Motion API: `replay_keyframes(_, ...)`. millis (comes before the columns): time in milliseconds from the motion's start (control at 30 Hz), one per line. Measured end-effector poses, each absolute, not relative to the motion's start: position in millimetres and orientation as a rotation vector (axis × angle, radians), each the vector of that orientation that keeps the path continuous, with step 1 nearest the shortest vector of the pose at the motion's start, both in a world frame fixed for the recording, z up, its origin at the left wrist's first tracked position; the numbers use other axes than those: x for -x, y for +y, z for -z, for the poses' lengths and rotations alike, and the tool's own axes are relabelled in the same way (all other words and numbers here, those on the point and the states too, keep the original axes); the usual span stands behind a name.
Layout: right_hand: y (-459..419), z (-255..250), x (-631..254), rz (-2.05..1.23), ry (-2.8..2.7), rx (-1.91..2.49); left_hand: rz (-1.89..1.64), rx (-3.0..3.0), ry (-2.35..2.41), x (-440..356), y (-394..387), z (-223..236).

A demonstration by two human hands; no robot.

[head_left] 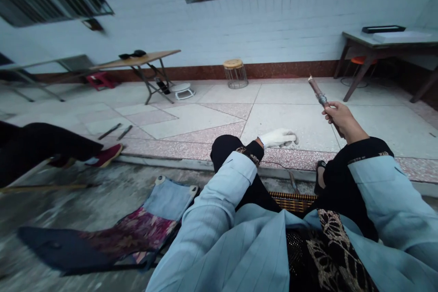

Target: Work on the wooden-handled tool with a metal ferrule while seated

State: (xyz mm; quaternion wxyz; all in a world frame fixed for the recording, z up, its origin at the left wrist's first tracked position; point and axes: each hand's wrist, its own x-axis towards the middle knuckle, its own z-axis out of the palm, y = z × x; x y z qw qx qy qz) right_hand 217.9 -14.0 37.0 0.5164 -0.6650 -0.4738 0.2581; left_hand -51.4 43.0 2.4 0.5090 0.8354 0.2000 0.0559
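Observation:
My right hand [338,118] is bare and wraps round a brown wooden stick [315,89]. Silvery wire is wound about the stick's upper part, and its pale, narrow tip points up and away from me. My left hand [278,138] wears a white knitted glove and hangs just past my left knee, its fingers stretched out and loosely bent, with nothing seen in them. Between my legs, below the glove, is a woven brown and yellow wicker surface [294,202]. A small thin tool [293,183] stands at its far edge; its kind is unclear.
To my left stands a low fabric folding chair [147,219]. Beyond it are another person's leg and red shoe [106,156]. Two dark sticks [116,131] lie on the raised tiled floor. A round stool [235,74], a folding table [147,58] and a desk [393,43] stand along the wall.

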Motion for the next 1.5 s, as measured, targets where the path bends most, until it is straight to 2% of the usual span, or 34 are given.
replay_keyframes(100,-14.2,-32.7,-216.3,-0.336,-1.348,1.942,-0.255,-2.013,0.494,61.7,48.4,-18.3)
replay_keyframes(167,-17.2,-29.8,-211.4,-0.274,-1.620,2.121,-0.381,-2.017,0.515,67.7,52.2,-26.5)
replay_keyframes(200,-19.2,-28.3,-207.8,-0.378,-1.783,2.161,-0.441,-2.019,0.539,69.8,54.1,-29.0)
replay_keyframes(267,-23.8,-25.9,-199.5,-0.851,-2.114,2.081,-0.525,-2.027,0.606,72.0,57.9,-30.7)
replay_keyframes(367,-32.7,-28.0,-190.0,-1.623,-2.376,1.577,-0.575,-2.046,0.692,70.6,62.9,-27.1)
replay_keyframes(433,-39.6,-34.8,-189.7,-1.826,-2.335,1.203,-0.600,-2.052,0.727,67.9,64.0,-23.1)
replay_keyframes(533,-46.5,-47.2,-198.3,-1.619,-1.990,0.985,-0.577,-2.066,0.751,62.2,59.7,-16.4)
replay_keyframes(667,-38.2,-49.0,-210.8,-1.118,-1.419,1.119,-0.309,-2.068,0.565,52.0,45.9,-6.0)
replay_keyframes(767,-24.6,-37.7,-212.5,-0.924,-1.320,1.440,-0.140,-2.044,0.432,46.2,38.3,-1.1)
replay_keyframes(900,-16.3,-22.5,-210.4,-0.608,-1.649,1.977,-0.132,-2.061,0.459,48.6,38.9,-4.9)
replay_keyframes(967,-18.1,-18.3,-208.1,-0.691,-1.904,2.061,-0.197,-2.090,0.521,53.4,41.0,-10.7)
replay_keyframes(1033,-22.4,-17.3,-204.6,-1.063,-2.152,1.950,-0.261,-2.121,0.582,58.4,42.0,-17.2)
replay_keyframes(1133,-31.1,-23.2,-199.5,-1.656,-2.349,1.431,-0.303,-2.138,0.642,62.1,41.3,-23.2)
replay_keyframes(1200,-37.4,-31.6,-198.5,-1.776,-2.277,1.103,-0.313,-2.134,0.674,60.8,40.5,-22.3)
replay_keyframes(1333,-43.5,-46.2,-202.0,-1.504,-1.792,0.970,-0.273,-2.132,0.655,51.7,40.3,-8.5)
replay_keyframes(1500,-25.2,-36.1,-209.0,-0.987,-1.416,1.444,-0.186,-2.102,0.443,44.2,46.5,10.0)
